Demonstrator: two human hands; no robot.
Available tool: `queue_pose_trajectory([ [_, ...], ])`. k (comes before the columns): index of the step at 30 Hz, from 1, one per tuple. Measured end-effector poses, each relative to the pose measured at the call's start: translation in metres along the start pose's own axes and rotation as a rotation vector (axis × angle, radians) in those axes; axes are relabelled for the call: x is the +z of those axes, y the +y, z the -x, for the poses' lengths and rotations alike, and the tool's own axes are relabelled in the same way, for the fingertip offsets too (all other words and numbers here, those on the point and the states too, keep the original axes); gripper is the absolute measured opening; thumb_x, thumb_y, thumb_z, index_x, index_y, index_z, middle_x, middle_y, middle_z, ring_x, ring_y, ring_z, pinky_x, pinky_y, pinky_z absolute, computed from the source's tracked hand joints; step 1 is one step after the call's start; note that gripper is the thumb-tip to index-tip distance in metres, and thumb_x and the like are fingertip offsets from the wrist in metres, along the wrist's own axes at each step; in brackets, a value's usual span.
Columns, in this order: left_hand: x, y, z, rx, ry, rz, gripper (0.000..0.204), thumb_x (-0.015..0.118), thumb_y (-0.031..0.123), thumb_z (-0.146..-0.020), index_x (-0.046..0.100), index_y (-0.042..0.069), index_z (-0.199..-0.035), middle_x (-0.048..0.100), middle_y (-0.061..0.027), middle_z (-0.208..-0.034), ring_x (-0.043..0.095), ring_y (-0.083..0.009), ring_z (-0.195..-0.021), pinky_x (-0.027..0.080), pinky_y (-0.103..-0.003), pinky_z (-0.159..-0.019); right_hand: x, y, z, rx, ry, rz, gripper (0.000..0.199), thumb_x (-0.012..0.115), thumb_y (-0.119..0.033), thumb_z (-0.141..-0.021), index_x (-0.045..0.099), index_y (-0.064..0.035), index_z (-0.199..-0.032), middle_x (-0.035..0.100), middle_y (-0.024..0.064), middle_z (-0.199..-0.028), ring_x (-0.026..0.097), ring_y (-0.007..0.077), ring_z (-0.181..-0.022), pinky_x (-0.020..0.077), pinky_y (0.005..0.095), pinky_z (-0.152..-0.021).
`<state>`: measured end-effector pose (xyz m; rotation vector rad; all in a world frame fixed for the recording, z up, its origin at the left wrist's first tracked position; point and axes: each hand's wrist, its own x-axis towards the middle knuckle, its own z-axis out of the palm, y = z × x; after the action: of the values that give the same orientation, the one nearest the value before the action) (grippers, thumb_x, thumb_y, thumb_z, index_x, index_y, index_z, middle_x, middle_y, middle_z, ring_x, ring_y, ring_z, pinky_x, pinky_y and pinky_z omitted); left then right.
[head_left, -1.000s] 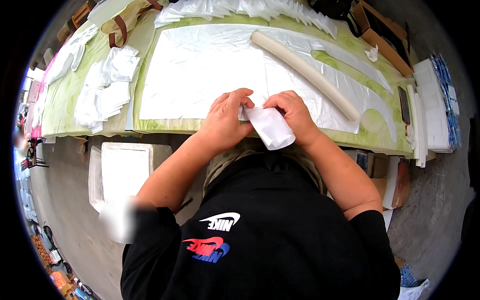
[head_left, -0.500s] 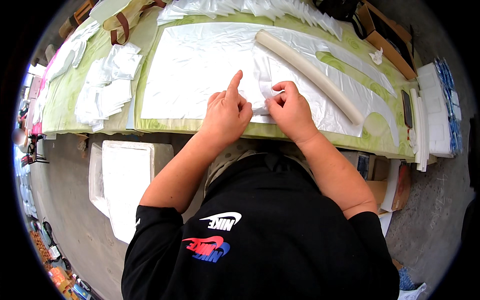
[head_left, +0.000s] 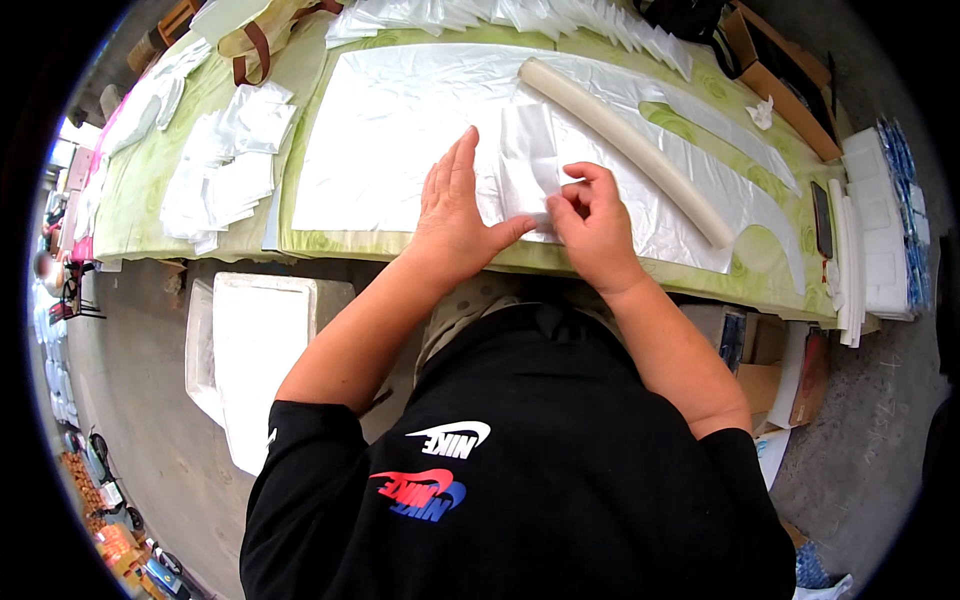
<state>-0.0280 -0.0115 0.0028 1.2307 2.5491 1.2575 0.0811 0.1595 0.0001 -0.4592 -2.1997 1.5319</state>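
Observation:
A small flat whitish plastic bag (head_left: 528,150) lies in front of me on a large white plastic sheet (head_left: 385,140). At its lower right corner, the curled fingers of my right hand (head_left: 598,222) pinch the edge. My left hand (head_left: 452,210) is open beside the bag, fingers stretched away from me. Its thumb reaches right to the bag's near edge. To the right of the bag, a long cream-coloured tube or roll (head_left: 630,150) lies slantwise across the sheet.
A green patterned cloth (head_left: 330,245) covers the table. Flat plastic bags (head_left: 235,165) lie in piles at left, with more (head_left: 520,15) along the far side. A phone (head_left: 822,220), an open cardboard box (head_left: 785,80) and white stacked packs (head_left: 875,220) are at right. A white foam box (head_left: 262,350) stands below.
My left hand has spread from a pointing shape into straight fingers with the thumb out. The small bag now lies flatter and more visible between my hands. The view has shifted slightly.

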Motion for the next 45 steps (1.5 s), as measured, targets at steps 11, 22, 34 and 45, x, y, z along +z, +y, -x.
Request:
queue_pose_trajectory([
  [11,0.002,0.002,0.007,0.219,-0.259,-0.324,0.065,0.075,0.038,-0.086,0.056,0.022,-0.147,0.053,-0.0091,-0.15,0.035,-0.0337,-0.15,0.014,-0.071,-0.119,-0.018,0.009,0.0,-0.312,-0.283,0.029,0.066,0.079,-0.009,-0.083,0.056,-0.0139,-0.145,0.052,0.0122,-0.132,0.054,0.0274,-0.122,0.0459,0.0355,-0.106],
  [22,0.001,0.008,0.008,0.203,-0.314,-0.394,0.048,0.075,0.024,-0.086,0.069,0.032,-0.133,0.047,-0.0042,-0.158,0.031,-0.0314,-0.153,0.009,-0.071,-0.121,-0.035,0.009,0.0,-0.255,-0.555,-0.011,0.025,0.08,-0.005,-0.08,0.075,-0.0177,-0.102,0.053,0.0086,-0.137,0.054,0.0263,-0.127,0.0475,0.0359,-0.104],
  [34,-0.009,0.006,0.016,0.051,-0.139,-0.07,0.077,0.073,0.014,-0.086,0.036,0.01,-0.154,0.07,0.0004,-0.098,0.065,-0.0236,-0.111,0.03,-0.055,-0.118,-0.023,-0.023,-0.037,0.21,-0.406,0.103,0.029,0.074,-0.02,-0.085,0.072,0.0009,-0.106,0.072,0.0123,-0.092,0.066,0.0203,-0.083,0.0531,0.0348,-0.078],
  [45,-0.009,0.009,0.004,0.111,-0.111,-0.255,0.077,0.073,0.033,-0.089,0.041,0.011,-0.155,0.06,-0.0083,-0.13,0.049,-0.0295,-0.135,0.024,-0.057,-0.121,-0.008,-0.036,-0.077,0.277,-0.59,0.535,0.023,0.072,-0.021,-0.085,0.069,-0.0007,-0.095,0.069,0.0098,-0.082,0.064,0.0196,-0.078,0.051,0.0359,-0.071],
])
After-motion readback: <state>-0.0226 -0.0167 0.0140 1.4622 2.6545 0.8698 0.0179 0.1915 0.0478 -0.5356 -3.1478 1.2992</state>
